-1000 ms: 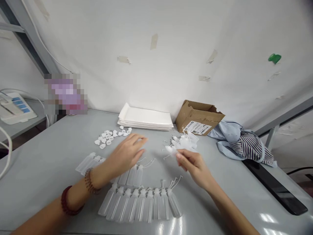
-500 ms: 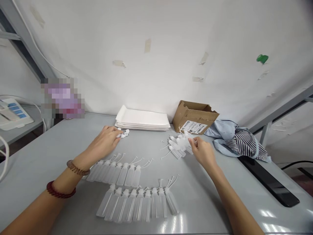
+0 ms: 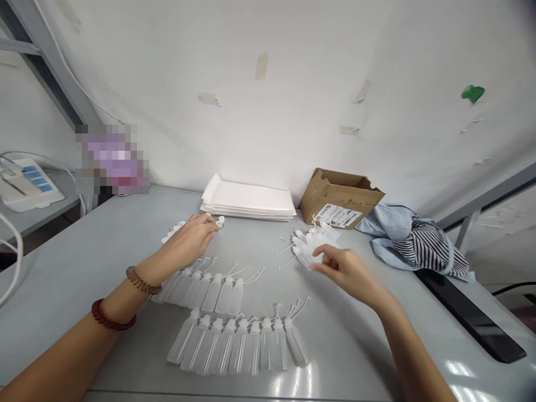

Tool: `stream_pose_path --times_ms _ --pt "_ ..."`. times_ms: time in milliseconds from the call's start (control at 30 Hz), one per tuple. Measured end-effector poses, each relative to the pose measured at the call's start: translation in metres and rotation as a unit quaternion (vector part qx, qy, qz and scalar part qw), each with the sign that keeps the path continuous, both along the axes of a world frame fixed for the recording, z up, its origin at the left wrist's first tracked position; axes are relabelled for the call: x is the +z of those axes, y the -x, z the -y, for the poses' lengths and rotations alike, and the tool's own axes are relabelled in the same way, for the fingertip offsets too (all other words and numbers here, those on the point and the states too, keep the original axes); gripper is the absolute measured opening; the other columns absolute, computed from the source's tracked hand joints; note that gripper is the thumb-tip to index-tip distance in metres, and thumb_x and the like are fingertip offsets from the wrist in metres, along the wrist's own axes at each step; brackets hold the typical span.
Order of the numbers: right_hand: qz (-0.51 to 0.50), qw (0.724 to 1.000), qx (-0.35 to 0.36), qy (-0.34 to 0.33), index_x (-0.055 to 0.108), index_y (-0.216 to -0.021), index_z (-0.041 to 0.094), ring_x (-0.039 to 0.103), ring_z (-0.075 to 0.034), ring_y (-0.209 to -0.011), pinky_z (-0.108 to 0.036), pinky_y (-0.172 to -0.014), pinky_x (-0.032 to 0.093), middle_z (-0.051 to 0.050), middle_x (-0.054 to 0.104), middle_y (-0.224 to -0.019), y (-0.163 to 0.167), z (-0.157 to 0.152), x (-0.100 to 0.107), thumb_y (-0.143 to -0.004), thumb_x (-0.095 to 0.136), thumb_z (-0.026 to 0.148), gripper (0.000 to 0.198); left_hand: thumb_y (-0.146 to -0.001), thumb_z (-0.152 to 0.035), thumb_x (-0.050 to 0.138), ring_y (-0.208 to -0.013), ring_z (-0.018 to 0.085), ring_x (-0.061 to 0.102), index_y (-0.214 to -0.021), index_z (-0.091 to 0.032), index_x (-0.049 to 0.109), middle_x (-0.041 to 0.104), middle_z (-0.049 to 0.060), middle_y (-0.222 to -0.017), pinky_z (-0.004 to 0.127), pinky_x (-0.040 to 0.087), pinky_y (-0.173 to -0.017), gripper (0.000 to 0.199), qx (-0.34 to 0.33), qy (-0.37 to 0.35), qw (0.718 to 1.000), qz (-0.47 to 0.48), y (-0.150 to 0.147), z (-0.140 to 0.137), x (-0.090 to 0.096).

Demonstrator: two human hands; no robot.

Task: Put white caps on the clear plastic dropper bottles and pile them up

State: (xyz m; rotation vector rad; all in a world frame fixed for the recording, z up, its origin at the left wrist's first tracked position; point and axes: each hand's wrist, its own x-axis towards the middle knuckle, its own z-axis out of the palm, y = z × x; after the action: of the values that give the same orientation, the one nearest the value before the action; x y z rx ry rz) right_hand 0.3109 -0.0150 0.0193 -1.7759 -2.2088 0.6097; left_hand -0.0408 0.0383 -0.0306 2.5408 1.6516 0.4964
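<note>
My left hand (image 3: 193,237) is closed, its fingertips down at some small white caps (image 3: 220,221) on the table. More white caps (image 3: 173,230) show behind its knuckles. My right hand (image 3: 345,272) is at the near side of a loose pile of translucent plastic bottles (image 3: 312,243), thumb and index finger apart and nothing visibly held. Several bottles with thin white strips at their necks lie side by side in a front row (image 3: 238,349). Another row of bottles (image 3: 213,293) lies behind it, its left end partly hidden by my left forearm.
White padded envelopes (image 3: 251,198) are stacked by the wall. An open cardboard box (image 3: 335,198) stands behind the bottle pile. To the right lie a striped and blue cloth (image 3: 422,243) and a long black object (image 3: 469,315). A white device (image 3: 29,184) sits far left.
My right hand has drawn back toward me from the bottle pile and its thumb and finger have parted. My left hand has shifted slightly right at the caps. The view has turned slightly.
</note>
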Motion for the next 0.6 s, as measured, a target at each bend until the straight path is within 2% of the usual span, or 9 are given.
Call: stream_pose_path --times_ms 100,200,267,333,400,600 --pt "-0.068 0.986 0.113 0.103 0.060 -0.097 0.020 0.050 -0.013 -0.060 -0.023 -0.056 0.040 0.003 0.056 -0.070 0.008 0.011 0.006 -0.083 0.061 0.037 0.022 -0.089 -0.026 0.031 -0.098 0.028 0.056 -0.086 -0.015 0.068 0.062 0.014 -0.103 0.041 0.046 -0.084 0.039 -0.006 0.008 1.000 -0.003 -0.001 -0.001 -0.002" --pt "-0.071 0.970 0.197 0.125 0.056 -0.112 0.022 0.052 -0.014 -0.075 -0.025 -0.068 0.044 -0.001 0.058 -0.096 0.015 0.020 0.011 -0.071 0.074 0.037 0.046 -0.087 -0.024 0.030 -0.091 0.027 0.060 -0.080 -0.016 0.067 0.064 0.014 -0.099 0.038 0.048 -0.080 0.039 -0.006 0.016 1.000 -0.007 -0.003 0.000 -0.003" --pt "-0.072 0.954 0.255 0.139 0.049 -0.123 0.024 0.053 -0.016 -0.087 -0.027 -0.075 0.046 -0.003 0.052 -0.112 0.019 0.027 0.012 -0.065 0.079 0.034 0.066 -0.085 -0.022 0.030 -0.088 0.026 0.061 -0.078 -0.016 0.067 0.064 0.013 -0.099 0.037 0.049 -0.077 0.038 -0.002 0.019 1.000 -0.009 -0.004 0.000 -0.002" --pt "-0.066 0.940 0.296 0.158 0.042 -0.129 0.024 0.054 -0.019 -0.096 -0.028 -0.079 0.046 -0.005 0.047 -0.119 0.021 0.034 0.012 -0.060 0.081 0.031 0.079 -0.083 -0.021 0.032 -0.087 0.026 0.062 -0.078 -0.017 0.067 0.065 0.013 -0.098 0.036 0.049 -0.076 0.035 0.006 0.019 1.000 -0.009 -0.004 0.001 -0.002" --pt "-0.040 0.937 0.305 0.167 0.040 -0.130 0.022 0.055 -0.022 -0.099 -0.029 -0.079 0.047 -0.007 0.045 -0.121 0.024 0.042 0.011 -0.059 0.081 0.028 0.082 -0.080 -0.019 0.034 -0.087 0.026 0.062 -0.080 -0.017 0.067 0.066 0.012 -0.098 0.036 0.049 -0.076 0.033 0.011 0.019 1.000 -0.008 -0.004 0.001 -0.002" --pt "0.045 0.944 0.288 0.155 0.048 -0.119 0.018 0.058 -0.024 -0.090 -0.032 -0.072 0.048 -0.008 0.048 -0.115 0.029 0.051 0.005 -0.063 0.079 0.026 0.065 -0.076 -0.017 0.037 -0.086 0.027 0.063 -0.082 -0.019 0.067 0.067 0.011 -0.094 0.036 0.050 -0.076 0.031 0.016 0.022 1.000 0.001 -0.004 0.001 -0.001"
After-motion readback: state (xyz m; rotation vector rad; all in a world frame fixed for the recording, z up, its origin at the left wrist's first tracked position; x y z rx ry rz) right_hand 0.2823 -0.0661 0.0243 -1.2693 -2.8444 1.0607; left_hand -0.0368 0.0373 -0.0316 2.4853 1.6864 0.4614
